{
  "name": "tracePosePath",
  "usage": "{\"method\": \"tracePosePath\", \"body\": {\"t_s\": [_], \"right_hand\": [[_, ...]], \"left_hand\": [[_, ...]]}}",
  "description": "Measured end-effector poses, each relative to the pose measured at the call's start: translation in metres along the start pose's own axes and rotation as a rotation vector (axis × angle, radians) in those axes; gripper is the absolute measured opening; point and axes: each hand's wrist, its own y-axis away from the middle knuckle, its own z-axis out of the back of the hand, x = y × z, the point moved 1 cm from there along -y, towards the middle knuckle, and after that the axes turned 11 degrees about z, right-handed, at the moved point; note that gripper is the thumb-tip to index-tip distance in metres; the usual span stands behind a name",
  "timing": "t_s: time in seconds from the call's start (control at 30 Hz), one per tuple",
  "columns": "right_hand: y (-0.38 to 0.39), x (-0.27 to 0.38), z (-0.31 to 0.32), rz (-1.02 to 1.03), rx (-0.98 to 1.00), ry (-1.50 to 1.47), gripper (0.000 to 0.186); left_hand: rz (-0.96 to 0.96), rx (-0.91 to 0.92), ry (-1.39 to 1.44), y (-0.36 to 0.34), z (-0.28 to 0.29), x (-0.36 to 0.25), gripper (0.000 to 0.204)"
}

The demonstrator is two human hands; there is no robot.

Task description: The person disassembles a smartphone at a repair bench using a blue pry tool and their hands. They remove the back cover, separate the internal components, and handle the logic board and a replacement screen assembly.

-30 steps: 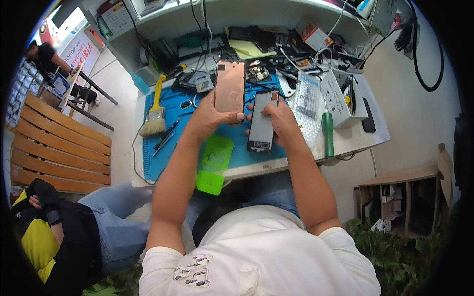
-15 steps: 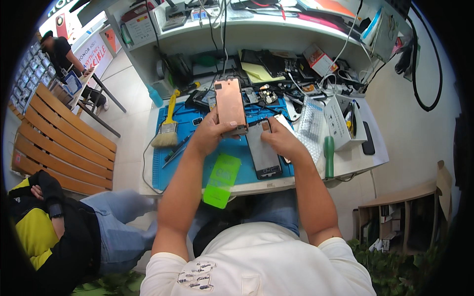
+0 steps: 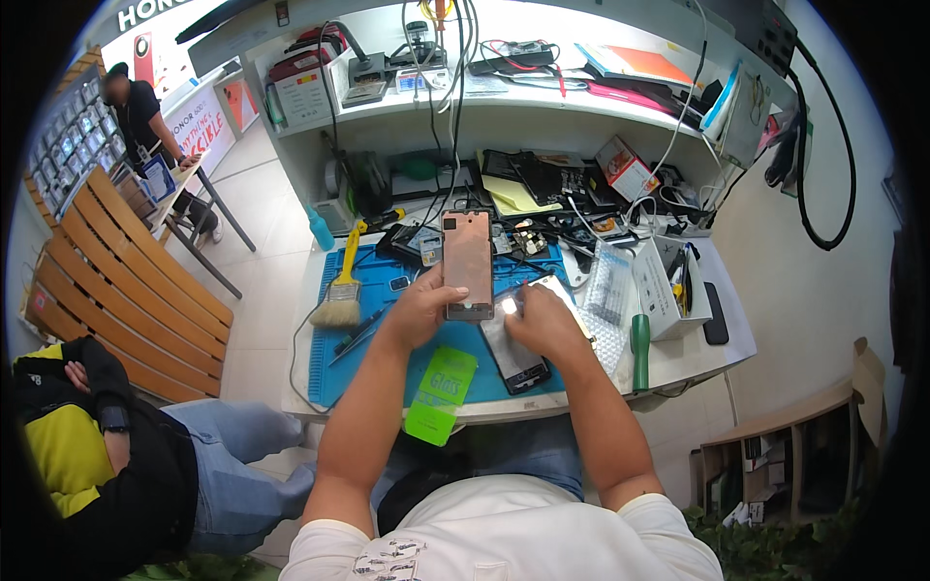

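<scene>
My left hand [image 3: 419, 308] grips a copper-coloured phone panel [image 3: 467, 261] by its lower left side, with the thumb across its face. The panel is held up over the blue work mat [image 3: 387, 366]. My right hand [image 3: 544, 320] is closed on the upper part of a grey phone frame [image 3: 511, 351], which slants beside the panel, its dark lower end toward me. A bright glare shows by the fingertips. A pale flat phone-sized piece [image 3: 573, 302] lies partly hidden beneath this hand. Nearer me, a bright green film card [image 3: 442, 395] overhangs the bench edge.
A yellow-handled brush [image 3: 341, 286] and a thin screwdriver [image 3: 356, 334] lie at left. To the right are bubble wrap [image 3: 607, 286], a green-handled screwdriver [image 3: 640, 351], a white box of tools [image 3: 668, 295] and a black phone [image 3: 715, 315]. Phone parts and cables crowd the back; a seated person [image 3: 107, 436] is at left.
The view has tilted up, so the bench sits lower in the picture. The copper panel has turned more upright and come down nearer the mat. Both hands keep their hold.
</scene>
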Motion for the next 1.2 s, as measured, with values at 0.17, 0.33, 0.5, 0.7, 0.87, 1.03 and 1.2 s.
{"method": "tracePosePath", "body": {"t_s": [0.17, 0.33, 0.5, 0.7, 0.87, 1.03, 1.2], "right_hand": [[-0.006, 0.011, 0.010, -0.020, -0.097, -0.371, 0.036], [-0.019, -0.009, -0.006, -0.085, -0.025, -1.325, 0.025], [-0.015, -0.010, -0.007, -0.081, -0.071, -1.407, 0.022], [-0.010, -0.018, -0.008, -0.032, -0.157, -1.428, 0.023], [-0.006, -0.022, -0.008, -0.056, -0.153, -1.408, 0.023], [-0.003, -0.025, -0.015, -0.050, -0.193, -1.403, 0.024], [0.005, -0.016, -0.011, -0.014, -0.219, -1.377, 0.023]], "left_hand": [[0.015, -0.002, -0.028, 0.002, 0.001, 0.001, 0.057], [-0.013, 0.079, -0.069, 0.002, -0.005, -0.002, 0.059], [0.016, 0.084, -0.076, 0.003, -0.008, -0.001, 0.056], [0.046, -0.105, -0.137, -0.001, 0.014, -0.001, 0.038], [0.010, -0.213, -0.190, 0.000, 0.016, 0.002, 0.027], [0.021, -0.325, -0.300, 0.003, 0.008, -0.002, 0.029], [0.038, -0.292, -0.341, 0.014, -0.003, -0.021, 0.035]]}}
